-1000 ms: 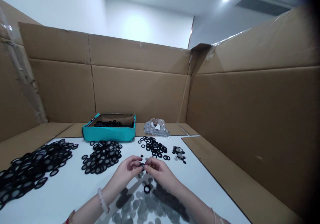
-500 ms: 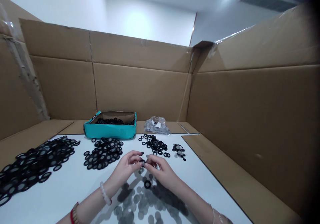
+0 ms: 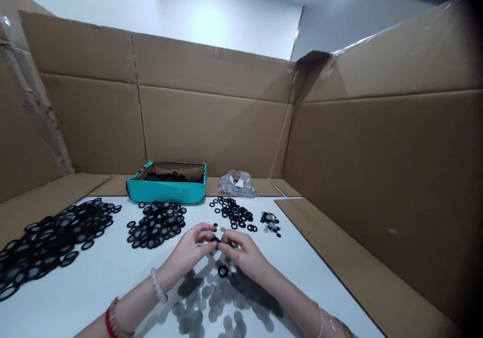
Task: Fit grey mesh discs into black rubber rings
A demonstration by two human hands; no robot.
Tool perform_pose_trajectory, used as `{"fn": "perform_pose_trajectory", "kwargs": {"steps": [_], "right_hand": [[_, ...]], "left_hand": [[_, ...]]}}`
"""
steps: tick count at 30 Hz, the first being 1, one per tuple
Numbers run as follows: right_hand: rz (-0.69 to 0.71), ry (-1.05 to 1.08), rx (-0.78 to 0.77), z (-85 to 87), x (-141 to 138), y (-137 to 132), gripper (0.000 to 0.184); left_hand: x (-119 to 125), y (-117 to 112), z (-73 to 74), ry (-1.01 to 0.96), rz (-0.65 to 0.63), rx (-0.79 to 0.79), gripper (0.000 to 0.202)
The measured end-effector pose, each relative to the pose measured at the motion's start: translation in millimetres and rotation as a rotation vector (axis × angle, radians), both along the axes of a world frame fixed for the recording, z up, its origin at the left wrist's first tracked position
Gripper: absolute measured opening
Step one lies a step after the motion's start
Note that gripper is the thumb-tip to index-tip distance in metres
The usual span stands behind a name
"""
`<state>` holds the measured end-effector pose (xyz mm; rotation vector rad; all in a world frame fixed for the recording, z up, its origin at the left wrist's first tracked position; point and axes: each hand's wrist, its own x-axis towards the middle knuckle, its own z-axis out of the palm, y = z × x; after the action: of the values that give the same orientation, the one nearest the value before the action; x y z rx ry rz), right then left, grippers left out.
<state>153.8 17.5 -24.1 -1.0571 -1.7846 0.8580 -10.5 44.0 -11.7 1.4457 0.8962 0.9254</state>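
My left hand [image 3: 196, 243] and my right hand [image 3: 241, 251] meet over the white table, both closed in a pinch. Between their fingertips is a small black ring [image 3: 215, 240], partly hidden by the fingers and tilted. Just below the hands, a single black ring [image 3: 223, 271] lies flat on the table. Thin, grey translucent discs [image 3: 215, 298] are scattered beneath my wrists, some in the shadow of my arms. A tiny black piece [image 3: 215, 225] shows beside my left fingertips.
Ring-shaped black pieces with pale centres form a large left pile [image 3: 56, 240] and a smaller pile [image 3: 156, 225]. Loose black rings [image 3: 236, 212] and a small cluster [image 3: 270, 219] lie right. Behind stand a teal box [image 3: 166, 192] and clear plastic bag [image 3: 237, 184]. Cardboard walls [image 3: 211, 127] surround the table.
The whole view has shifted slightly, with the table appearing higher. The ring between my fingertips has tilted and shows less of its face. Both hands stay together in the same place.
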Motion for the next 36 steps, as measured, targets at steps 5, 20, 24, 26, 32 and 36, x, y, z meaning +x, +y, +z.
{"fn": "perform_pose_trajectory", "kwargs": {"steps": [5, 20, 24, 26, 32, 36], "right_hand": [[0.006, -0.015, 0.013, 1.7, 1.1, -0.5, 0.023], [-0.025, -0.072, 0.086, 10.5, 0.1, -9.1, 0.027], [0.002, -0.089, 0.047, 8.5, -0.9, -8.6, 0.030], [0.007, -0.082, 0.043, 7.5, -0.9, -8.3, 0.029], [0.004, -0.020, -0.005, 4.4, 1.6, -3.8, 0.023], [-0.013, -0.025, 0.003, 2.5, 2.4, -0.9, 0.020]], "left_hand": [[1.0, -0.7, 1.3, -0.072, -0.022, -0.062, 0.036], [-1.6, -1.7, 2.6, 0.005, -0.029, 0.057, 0.028], [-1.9, -0.8, 2.3, 0.011, -0.050, -0.017, 0.031], [-2.6, -1.6, 5.1, 0.009, -0.060, -0.043, 0.031], [-3.3, -4.7, 11.4, -0.020, -0.056, -0.117, 0.033], [-2.6, -3.1, 7.2, 0.011, -0.045, -0.059, 0.028]]}}
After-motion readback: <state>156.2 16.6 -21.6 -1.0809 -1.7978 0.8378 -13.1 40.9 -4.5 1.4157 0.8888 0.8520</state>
